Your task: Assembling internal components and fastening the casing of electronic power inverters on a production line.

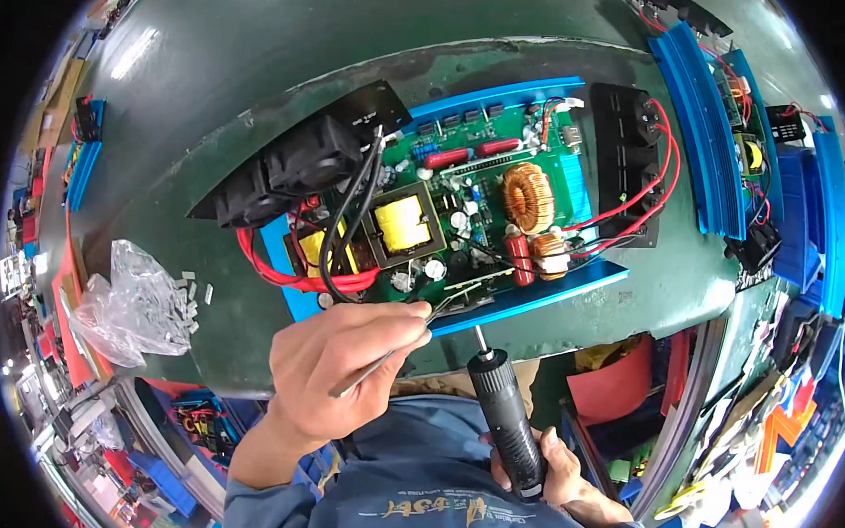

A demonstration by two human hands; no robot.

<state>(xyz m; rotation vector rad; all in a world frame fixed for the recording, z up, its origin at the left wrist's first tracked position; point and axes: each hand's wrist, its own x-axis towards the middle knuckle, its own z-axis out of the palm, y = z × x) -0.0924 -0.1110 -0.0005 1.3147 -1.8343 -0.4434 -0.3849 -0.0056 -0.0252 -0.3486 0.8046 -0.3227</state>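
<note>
"What does the left hand (338,365) hold?"

"Slim grey metal tweezers (362,375), pinched between narrowed fingers, points over the near side of the green circuit board (556,148)."

"And the right hand (566,468)?"

"Its fingers close round a black cylindrical screwdriver (508,415), shaft aimed up at the near wall of the open blue metal housing (545,299). I can't tell whether they touch."

"Where's that housing?"

"Near the front edge of the dark green workbench (207,99), carrying the board. A crumpled clear plastic bag (131,316) lies toward the left edge."
</note>
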